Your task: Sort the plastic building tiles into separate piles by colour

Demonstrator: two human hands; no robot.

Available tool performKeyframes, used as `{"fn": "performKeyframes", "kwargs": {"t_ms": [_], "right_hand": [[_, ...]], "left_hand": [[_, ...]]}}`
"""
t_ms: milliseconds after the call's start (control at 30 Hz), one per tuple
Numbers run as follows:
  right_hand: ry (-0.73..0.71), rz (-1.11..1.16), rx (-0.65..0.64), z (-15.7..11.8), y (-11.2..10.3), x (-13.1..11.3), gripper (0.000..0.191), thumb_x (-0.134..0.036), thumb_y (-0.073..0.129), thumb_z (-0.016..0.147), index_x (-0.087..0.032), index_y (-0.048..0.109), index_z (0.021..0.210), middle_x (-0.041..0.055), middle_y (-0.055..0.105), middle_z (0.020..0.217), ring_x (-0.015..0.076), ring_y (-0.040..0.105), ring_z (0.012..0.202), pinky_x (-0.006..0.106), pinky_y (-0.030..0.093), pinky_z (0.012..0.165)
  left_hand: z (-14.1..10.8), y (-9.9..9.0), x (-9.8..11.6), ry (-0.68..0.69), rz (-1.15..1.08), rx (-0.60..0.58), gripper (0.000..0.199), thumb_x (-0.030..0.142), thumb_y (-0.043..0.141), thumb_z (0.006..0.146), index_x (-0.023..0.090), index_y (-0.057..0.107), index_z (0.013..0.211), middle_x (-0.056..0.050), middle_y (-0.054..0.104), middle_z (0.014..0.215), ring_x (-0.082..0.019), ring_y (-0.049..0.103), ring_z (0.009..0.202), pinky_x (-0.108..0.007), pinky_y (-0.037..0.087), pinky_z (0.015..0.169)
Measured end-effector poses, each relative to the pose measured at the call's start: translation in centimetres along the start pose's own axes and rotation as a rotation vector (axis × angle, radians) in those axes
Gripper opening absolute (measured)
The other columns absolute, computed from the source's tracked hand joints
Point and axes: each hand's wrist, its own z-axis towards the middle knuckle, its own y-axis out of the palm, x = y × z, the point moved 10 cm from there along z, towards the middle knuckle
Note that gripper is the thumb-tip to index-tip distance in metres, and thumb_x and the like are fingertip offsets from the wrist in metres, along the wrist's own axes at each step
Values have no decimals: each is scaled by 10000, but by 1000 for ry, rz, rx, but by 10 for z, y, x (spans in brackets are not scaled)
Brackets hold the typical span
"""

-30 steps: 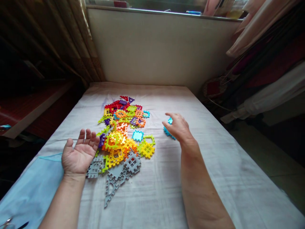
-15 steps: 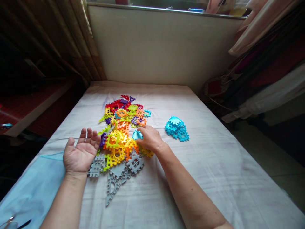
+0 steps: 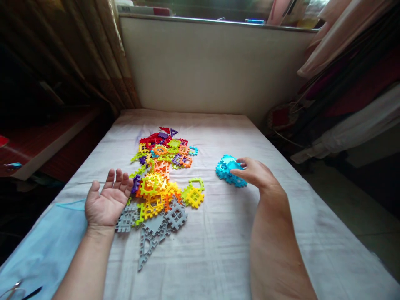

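My right hand (image 3: 258, 173) is over the pile of light-blue interlocking plastic tiles (image 3: 227, 177), its thumb and fingers closed on a light-blue tile (image 3: 236, 167) at the top of that pile. Palm up, my left hand (image 3: 106, 202) lies with fingers spread and nothing in it. It rests beside the mixed heap of notched building tiles, where grey tiles (image 3: 127, 218) are closest. Yellow tiles (image 3: 154, 201), orange tiles (image 3: 161, 167), red tiles (image 3: 153, 138) and green tiles (image 3: 196, 183) make up much of the heap.
Everything lies on a pale sheet (image 3: 218, 250) over a flat bed-like surface. A light-blue cloth (image 3: 40, 246) with eyeglasses (image 3: 21, 289) is at the lower left. Beyond the far edge rises a plain wall (image 3: 203, 66); curtains hang left, clothes (image 3: 350, 83) right.
My right hand has moved right from the mixed heap to the light-blue pile, carrying a light-blue tile. Yellow and green tiles it covered now show. My left hand has stayed in place.
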Motion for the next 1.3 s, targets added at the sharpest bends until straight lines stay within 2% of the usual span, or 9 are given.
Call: {"fn": "performKeyframes", "kwargs": {"t_ms": [100, 200, 367, 567, 733, 900, 1067, 1167, 1300], "right_hand": [[14, 10, -26, 0, 5, 9, 520, -354, 684, 726, -228, 687, 1230, 91, 729, 1197, 300, 698, 1048, 379, 544, 855], [-3, -29, 10, -2, 2, 4, 503, -382, 658, 763, -217, 687, 1237, 103, 720, 1209, 294, 683, 1069, 374, 535, 871], [-129, -35, 136, -8, -3, -43, 409, -388, 577, 869, -259, 689, 1240, 85, 689, 1253, 250, 650, 1123, 338, 499, 935], [-328, -44, -17, 9, 54, -128, 392, -320, 527, 915, -283, 655, 1283, 61, 669, 1295, 230, 632, 1153, 332, 485, 967], [-301, -128, -9, 34, 79, -153, 433, -276, 480, 943, -315, 597, 1359, 90, 624, 1343, 254, 598, 1196, 358, 492, 930], [-294, -168, 8, 38, 83, -153, 364, -237, 468, 945, -216, 674, 1243, 149, 631, 1303, 287, 574, 1196, 410, 463, 954], [-345, -176, 59, 18, 77, -147, 299, -219, 476, 933, -170, 706, 1117, 156, 643, 1271, 282, 566, 1177, 410, 444, 955], [-320, -135, 141, 4, 59, -129, 268, -252, 497, 930, -195, 705, 1089, 129, 644, 1278, 271, 557, 1188, 395, 440, 955], [-179, -78, 234, -6, 18, -84, 236, -265, 534, 907, -222, 720, 1044, 101, 646, 1283, 281, 562, 1191, 407, 454, 943]], "left_hand": [[0, 0, 1, 9, -2, 15, 384, 489, 498, 886, 224, 623, 1134, -65, 758, 1038, -236, 723, 966, -400, 597, 816], [1, -2, 1, -1, -13, 0, 388, 479, 512, 880, 225, 612, 1156, -73, 754, 1050, -241, 719, 972, -413, 591, 832], [5, -5, 0, -30, -60, -51, 415, 453, 567, 860, 237, 584, 1214, -87, 742, 1090, -256, 706, 1012, -451, 567, 898], [5, -5, -1, -42, -91, -87, 396, 431, 553, 870, 236, 587, 1214, -93, 740, 1100, -256, 700, 1029, -451, 561, 908], [6, -4, -2, -62, -119, -122, 401, 428, 554, 865, 239, 593, 1216, -95, 736, 1127, -263, 694, 1057, -458, 563, 902], [6, -5, -4, -68, -136, -97, 399, 431, 541, 866, 231, 607, 1205, -93, 740, 1123, -263, 694, 1057, -452, 576, 879], [4, -4, -3, -53, -129, -66, 393, 429, 531, 871, 221, 617, 1194, -92, 743, 1111, -259, 695, 1047, -449, 581, 874], [4, -3, -3, -58, -116, -84, 384, 431, 538, 872, 223, 616, 1185, -93, 743, 1110, -257, 700, 1038, -448, 578, 883], [6, -4, -2, -52, -109, -104, 387, 430, 551, 873, 224, 606, 1196, -92, 741, 1116, -257, 702, 1037, -453, 574, 897]]}}
